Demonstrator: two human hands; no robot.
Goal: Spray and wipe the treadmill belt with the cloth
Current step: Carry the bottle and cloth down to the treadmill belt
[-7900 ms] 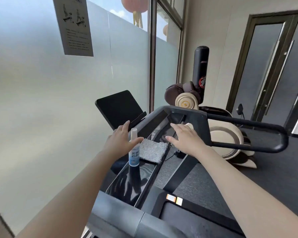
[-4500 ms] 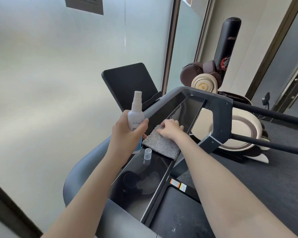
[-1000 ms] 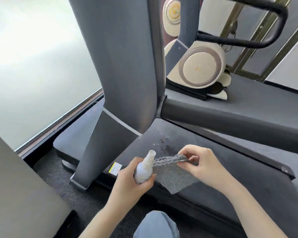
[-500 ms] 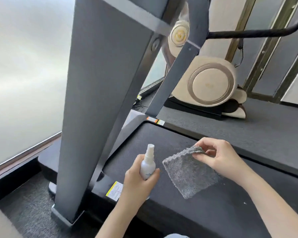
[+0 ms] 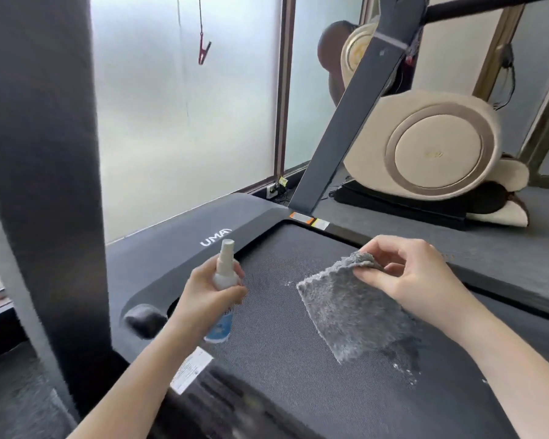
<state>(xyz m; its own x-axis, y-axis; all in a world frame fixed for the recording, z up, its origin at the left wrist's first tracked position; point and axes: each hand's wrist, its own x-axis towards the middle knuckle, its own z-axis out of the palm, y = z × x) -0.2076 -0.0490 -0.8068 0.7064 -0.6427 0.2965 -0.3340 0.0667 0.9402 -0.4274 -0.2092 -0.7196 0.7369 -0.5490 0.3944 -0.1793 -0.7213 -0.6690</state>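
My left hand (image 5: 208,301) grips a small white spray bottle (image 5: 225,274) with a blue label, held upright with its nozzle pointing toward the front of the dark treadmill belt (image 5: 282,350). My right hand (image 5: 406,277) pinches the top corner of a grey fluffy cloth (image 5: 349,315), which hangs down over the belt's middle. A few pale specks and a darker patch show on the belt near the cloth's lower edge.
The treadmill's dark front cover (image 5: 184,245) lies ahead of the belt. A thick grey upright (image 5: 42,172) stands at the left and a slanted one (image 5: 352,106) at the right. A beige massage chair (image 5: 431,144) sits beyond, and frosted glass (image 5: 184,106) lines the wall.
The view has dropped lower and closer to the belt. Both hands have moved forward over it, still holding the bottle and the cloth, which now hangs lower.
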